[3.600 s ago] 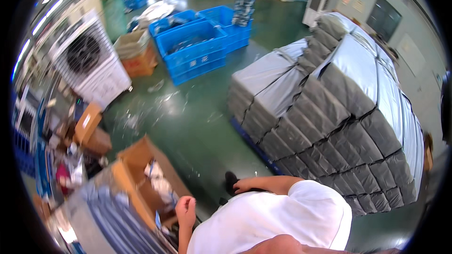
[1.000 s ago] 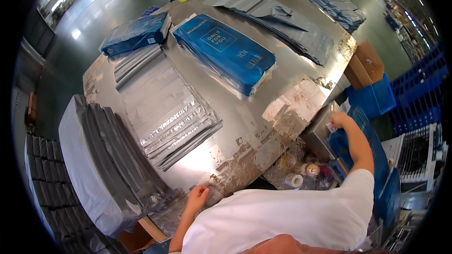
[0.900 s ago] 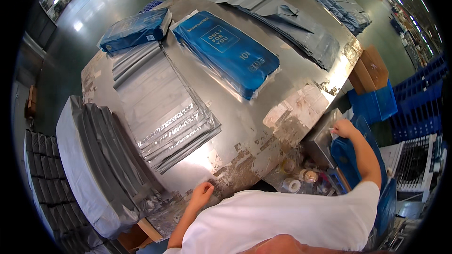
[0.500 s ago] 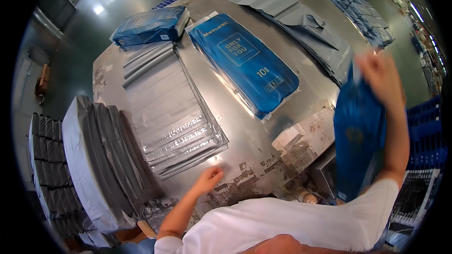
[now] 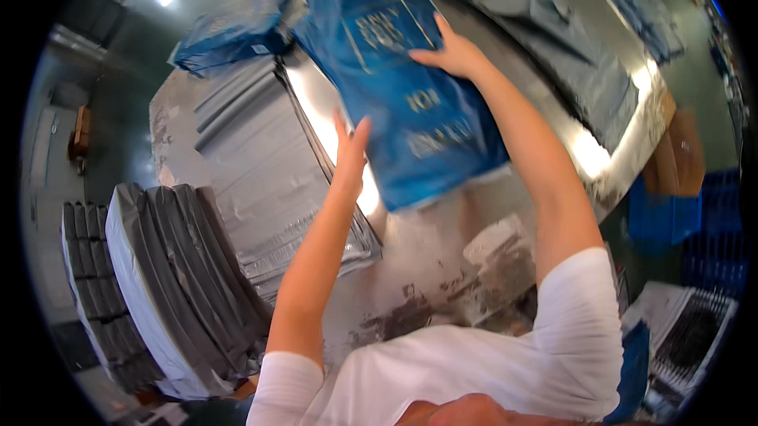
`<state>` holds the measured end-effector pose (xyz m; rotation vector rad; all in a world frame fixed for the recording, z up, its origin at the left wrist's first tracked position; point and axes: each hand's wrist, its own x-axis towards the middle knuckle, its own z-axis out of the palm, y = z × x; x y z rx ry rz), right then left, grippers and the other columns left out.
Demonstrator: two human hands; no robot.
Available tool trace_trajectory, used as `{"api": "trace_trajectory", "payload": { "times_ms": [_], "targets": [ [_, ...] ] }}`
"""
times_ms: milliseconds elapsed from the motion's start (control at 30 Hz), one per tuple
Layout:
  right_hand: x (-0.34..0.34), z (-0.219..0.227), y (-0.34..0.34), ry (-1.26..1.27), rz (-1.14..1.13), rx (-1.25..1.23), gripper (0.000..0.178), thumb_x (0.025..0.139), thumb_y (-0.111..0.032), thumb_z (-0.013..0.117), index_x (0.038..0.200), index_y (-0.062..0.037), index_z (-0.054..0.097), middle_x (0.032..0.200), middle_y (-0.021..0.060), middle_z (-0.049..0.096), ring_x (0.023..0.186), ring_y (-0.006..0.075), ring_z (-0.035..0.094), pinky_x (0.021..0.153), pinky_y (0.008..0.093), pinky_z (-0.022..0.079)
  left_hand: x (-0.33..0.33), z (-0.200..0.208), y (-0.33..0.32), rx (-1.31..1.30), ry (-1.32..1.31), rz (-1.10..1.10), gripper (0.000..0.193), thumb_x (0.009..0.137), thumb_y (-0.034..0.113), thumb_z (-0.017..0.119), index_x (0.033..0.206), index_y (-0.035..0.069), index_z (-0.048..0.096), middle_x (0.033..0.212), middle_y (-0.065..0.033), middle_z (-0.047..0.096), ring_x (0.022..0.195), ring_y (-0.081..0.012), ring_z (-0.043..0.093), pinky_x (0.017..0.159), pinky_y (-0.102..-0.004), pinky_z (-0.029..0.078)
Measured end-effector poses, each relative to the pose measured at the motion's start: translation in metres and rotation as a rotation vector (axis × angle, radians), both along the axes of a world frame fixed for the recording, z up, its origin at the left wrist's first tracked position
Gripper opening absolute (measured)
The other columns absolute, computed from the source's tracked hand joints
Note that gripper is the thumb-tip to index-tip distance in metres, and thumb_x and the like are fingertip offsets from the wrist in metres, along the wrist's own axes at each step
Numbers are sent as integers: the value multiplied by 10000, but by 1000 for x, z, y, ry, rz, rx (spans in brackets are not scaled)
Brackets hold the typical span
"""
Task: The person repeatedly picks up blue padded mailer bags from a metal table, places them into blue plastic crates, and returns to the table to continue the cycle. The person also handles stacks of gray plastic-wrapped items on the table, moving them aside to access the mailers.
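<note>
A blue printed plastic bag package (image 5: 395, 122) lies in the middle of the metal table, apparently over another blue package (image 5: 309, 41) whose edge peeks out on its left. My right hand (image 5: 454, 48) rests on its upper right part, thumb and forefinger spread. Beside its left edge is my left hand (image 5: 352, 150), fingers apart; whether it touches the bag is hard to see. Left of it lies a stack of flat grey plastic bags (image 5: 264, 157). Blur softens the package's print.
A blue package (image 5: 233, 31) lies at the far left of the table (image 5: 410, 268). Grey sheeting (image 5: 545, 27) covers the far right. Grey bundles (image 5: 178, 284) stand at the left. Beyond the right edge are a cardboard box (image 5: 677, 150) and blue crates (image 5: 714, 225).
My right hand has brought a blue package from the right side onto the one on the table. My left hand has moved forward to its left edge.
</note>
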<state>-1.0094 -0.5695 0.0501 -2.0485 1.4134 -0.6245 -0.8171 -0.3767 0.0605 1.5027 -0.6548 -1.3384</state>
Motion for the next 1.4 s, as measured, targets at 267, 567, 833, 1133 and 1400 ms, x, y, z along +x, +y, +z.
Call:
{"api": "trace_trajectory", "payload": {
  "times_ms": [267,567,833,1133,1400],
  "targets": [
    [3,3,-28,-97,-80,-73,899,670,-604,609,1326,-59,325,1239,186,470,1126,290,478,903,351,397,1,-26,-58,-181,168,-39,636,834,265,575,1321,42,232,1254,-163,397,1094,-265,453,891,-376,421],
    [-197,11,164,69,162,142,263,807,-231,571,931,-3,612,868,123,632,796,223,593,713,308,452,58,-149,179,225,-29,-346,230,864,302,520,951,93,560,823,2,576,734,-98,546,658,-251,441],
    [-358,76,332,1010,122,515,476,552,-234,777,987,-98,641,873,79,642,872,271,591,708,373,476,22,-133,322,493,22,-516,275,879,260,511,1064,60,555,931,-31,605,813,-108,569,680,-233,442],
    [-414,30,366,1290,-229,368,650,632,-453,681,1156,-101,528,1163,100,534,1154,286,433,923,473,344,7,-115,339,417,20,-587,293,881,271,504,1084,63,539,955,-48,604,837,-132,570,716,-266,442],
    [-461,1,386,1068,-579,742,406,640,-197,740,991,-60,587,1087,137,577,1036,283,535,855,392,430,38,-121,380,522,33,-405,296,882,287,489,1084,77,542,965,-44,605,843,-132,566,739,-279,443]
  ]
}}
